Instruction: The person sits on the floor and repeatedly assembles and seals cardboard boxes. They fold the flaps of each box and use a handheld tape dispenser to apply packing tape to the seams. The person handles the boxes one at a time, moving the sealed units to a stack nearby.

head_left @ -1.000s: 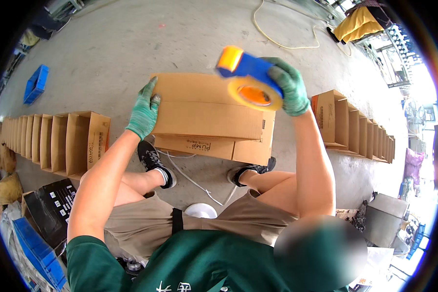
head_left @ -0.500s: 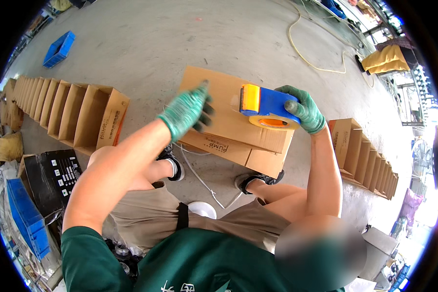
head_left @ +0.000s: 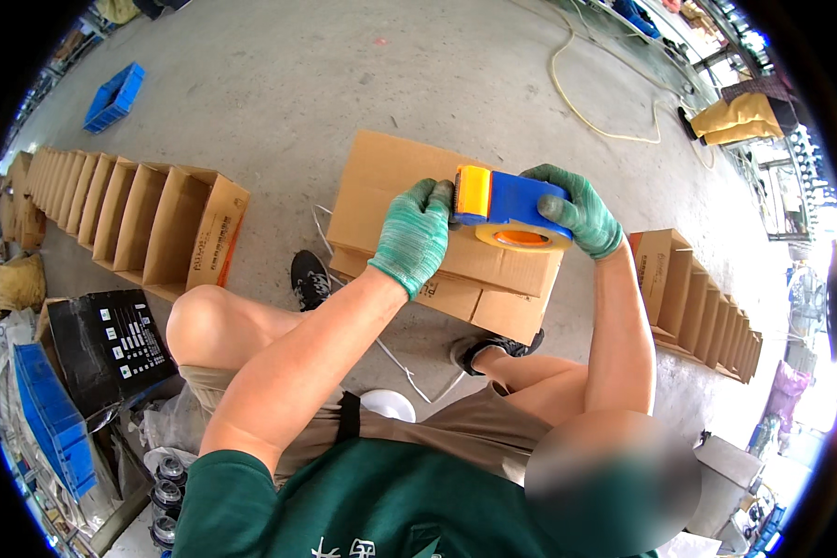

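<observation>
My right hand (head_left: 581, 214), in a green knitted glove, grips a blue tape dispenser (head_left: 521, 198) with a yellow front end. A roll of tape (head_left: 523, 239) sits in it, its orange core showing. My left hand (head_left: 413, 237), gloved alike, is closed, its fingertips right at the dispenser's yellow end; what they pinch, if anything, is hidden. Beneath both hands lies a cardboard box (head_left: 367, 191), its top flaps folded down flat. The dispenser is held over the box's right half.
On the left stands a long row of open cardboard boxes (head_left: 181, 223); another row (head_left: 684, 288) runs along the right. A black printed box (head_left: 107, 349) and a blue bin (head_left: 51, 418) sit at lower left. A blue crate (head_left: 114, 98) and a pale hose (head_left: 560, 79) lie farther off.
My left hand has come right and slightly down, from above the box's left part to the dispenser's yellow end, and its fingers have closed. My right hand with the dispenser has barely moved.
</observation>
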Demonstrator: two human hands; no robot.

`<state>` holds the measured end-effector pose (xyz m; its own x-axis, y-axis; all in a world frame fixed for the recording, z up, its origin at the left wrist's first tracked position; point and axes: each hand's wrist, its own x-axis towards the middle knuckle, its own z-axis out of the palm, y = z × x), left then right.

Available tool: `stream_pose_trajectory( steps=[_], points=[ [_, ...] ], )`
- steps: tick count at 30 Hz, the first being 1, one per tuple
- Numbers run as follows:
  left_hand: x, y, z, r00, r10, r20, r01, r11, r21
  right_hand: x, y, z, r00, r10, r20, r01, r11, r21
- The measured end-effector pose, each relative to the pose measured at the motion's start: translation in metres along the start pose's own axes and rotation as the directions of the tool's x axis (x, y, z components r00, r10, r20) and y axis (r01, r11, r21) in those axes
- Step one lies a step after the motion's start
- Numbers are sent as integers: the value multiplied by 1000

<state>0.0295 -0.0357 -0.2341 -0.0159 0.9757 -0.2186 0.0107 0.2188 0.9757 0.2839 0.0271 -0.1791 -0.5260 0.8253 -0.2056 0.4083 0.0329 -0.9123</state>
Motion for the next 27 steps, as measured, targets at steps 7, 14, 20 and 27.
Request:
stream_pose_trajectory(
  steps=[7,14,20,27],
  points=[
    [52,-29,-125,931,76,-356,-6,981,194,9,-25,10,999,7,33,-5,999,-45],
    [57,-47,-144,944,-270,-188,190,914,-358,20,-34,25,999,43,2,-43,991,-130],
    [63,-76,-125,926,-373,-57,360,919,-161,15,-31,25,996,85,-10,-86,989,-117],
    [83,-109,-134,957,271,-100,-222,912,344,21,-37,29,999,47,-6,-48,990,-135]
  ],
)
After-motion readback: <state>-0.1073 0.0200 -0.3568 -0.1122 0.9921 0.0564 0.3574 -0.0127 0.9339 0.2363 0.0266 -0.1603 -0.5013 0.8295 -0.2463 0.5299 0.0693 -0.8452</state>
